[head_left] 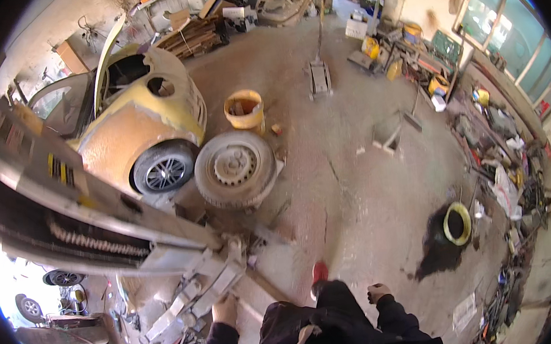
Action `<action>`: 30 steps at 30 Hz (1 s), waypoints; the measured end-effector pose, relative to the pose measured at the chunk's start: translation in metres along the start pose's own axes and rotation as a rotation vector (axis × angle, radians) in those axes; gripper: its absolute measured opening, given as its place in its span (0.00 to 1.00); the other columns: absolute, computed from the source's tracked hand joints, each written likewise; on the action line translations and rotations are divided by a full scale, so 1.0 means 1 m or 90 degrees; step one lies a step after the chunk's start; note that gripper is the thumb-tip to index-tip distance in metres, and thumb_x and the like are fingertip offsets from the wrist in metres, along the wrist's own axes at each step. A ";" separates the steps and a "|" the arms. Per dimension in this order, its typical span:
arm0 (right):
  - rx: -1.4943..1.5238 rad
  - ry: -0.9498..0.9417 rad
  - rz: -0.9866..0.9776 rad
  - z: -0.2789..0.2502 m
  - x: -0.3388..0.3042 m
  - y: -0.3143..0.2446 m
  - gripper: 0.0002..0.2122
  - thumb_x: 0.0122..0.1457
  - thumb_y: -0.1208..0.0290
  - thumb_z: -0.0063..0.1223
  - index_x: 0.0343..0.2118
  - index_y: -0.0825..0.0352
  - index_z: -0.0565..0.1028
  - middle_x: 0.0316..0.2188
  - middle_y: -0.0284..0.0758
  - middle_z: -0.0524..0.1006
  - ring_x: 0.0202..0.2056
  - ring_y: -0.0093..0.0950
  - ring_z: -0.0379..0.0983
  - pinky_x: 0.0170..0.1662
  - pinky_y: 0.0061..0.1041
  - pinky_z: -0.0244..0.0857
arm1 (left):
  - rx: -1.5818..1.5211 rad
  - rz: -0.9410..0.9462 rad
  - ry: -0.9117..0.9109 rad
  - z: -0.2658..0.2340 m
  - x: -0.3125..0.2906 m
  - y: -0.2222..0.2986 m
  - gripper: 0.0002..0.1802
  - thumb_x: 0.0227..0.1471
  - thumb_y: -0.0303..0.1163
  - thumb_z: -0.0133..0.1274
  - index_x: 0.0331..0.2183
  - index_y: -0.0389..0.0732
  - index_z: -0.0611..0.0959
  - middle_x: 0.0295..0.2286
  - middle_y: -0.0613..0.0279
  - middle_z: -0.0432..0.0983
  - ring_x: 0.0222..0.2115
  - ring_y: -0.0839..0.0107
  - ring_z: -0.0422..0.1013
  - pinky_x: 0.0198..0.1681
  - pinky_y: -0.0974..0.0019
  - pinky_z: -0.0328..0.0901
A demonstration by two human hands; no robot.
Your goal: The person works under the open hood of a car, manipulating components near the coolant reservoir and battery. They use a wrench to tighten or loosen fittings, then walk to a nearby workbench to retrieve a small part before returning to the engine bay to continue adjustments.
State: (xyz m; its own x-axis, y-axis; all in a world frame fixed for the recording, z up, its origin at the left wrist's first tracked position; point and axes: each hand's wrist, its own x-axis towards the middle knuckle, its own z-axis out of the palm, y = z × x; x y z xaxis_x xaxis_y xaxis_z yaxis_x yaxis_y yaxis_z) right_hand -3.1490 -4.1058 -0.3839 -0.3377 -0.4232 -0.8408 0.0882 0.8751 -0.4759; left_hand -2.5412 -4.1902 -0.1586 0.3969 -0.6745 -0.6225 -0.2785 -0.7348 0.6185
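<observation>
My left hand [224, 310] hangs low at the lower middle, nearest to the grey metal foot of a lift post [222, 268]. Its back faces up and its fingers are mostly hidden, so I cannot tell whether it touches the metal or holds anything. To the right of my legs, my right hand [378, 292] is loosely curled over the floor, with nothing seen in it. One red shoe [320, 271] shows ahead of my dark trousers.
At left stands a car body [134, 128] in patchy yellow. Beside it are a loose wheel [234, 169] and a yellow bucket [244, 111]. Farther off stands a floor jack [319, 78]. A yellow-rimmed tub [456, 223] sits by a dark spill [437, 256]. Scrap [505, 178] lines the right wall.
</observation>
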 end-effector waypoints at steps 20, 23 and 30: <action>-0.712 -0.068 -0.316 0.143 0.266 -0.597 0.19 0.65 0.56 0.61 0.41 0.71 0.87 0.31 0.42 0.87 0.30 0.33 0.85 0.36 0.36 0.78 | 0.204 -0.077 -0.230 0.227 0.282 0.273 0.29 0.64 0.56 0.53 0.53 0.47 0.91 0.48 0.42 0.87 0.51 0.43 0.82 0.56 0.47 0.75; -0.798 -0.098 -0.412 0.200 0.322 -0.628 0.22 0.65 0.52 0.59 0.43 0.70 0.87 0.37 0.50 0.88 0.37 0.46 0.87 0.42 0.45 0.79 | 0.174 -0.107 -0.255 0.243 0.299 0.284 0.26 0.64 0.55 0.53 0.51 0.49 0.91 0.46 0.44 0.88 0.50 0.43 0.83 0.55 0.46 0.76; -1.031 -0.160 -0.380 0.373 0.491 -0.667 0.25 0.65 0.48 0.53 0.43 0.68 0.88 0.46 0.57 0.85 0.51 0.55 0.84 0.56 0.53 0.76 | 0.161 -0.180 -0.131 0.332 0.335 0.271 0.20 0.68 0.53 0.55 0.47 0.51 0.89 0.40 0.46 0.89 0.43 0.44 0.85 0.49 0.43 0.77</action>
State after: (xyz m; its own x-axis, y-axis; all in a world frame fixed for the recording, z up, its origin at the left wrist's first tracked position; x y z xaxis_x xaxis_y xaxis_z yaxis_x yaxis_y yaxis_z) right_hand -3.0239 -4.9846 -0.5754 0.1831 -0.6332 -0.7520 -0.9828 -0.1377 -0.1234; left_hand -2.7737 -4.6392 -0.3588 0.3124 -0.4256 -0.8493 -0.3995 -0.8700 0.2890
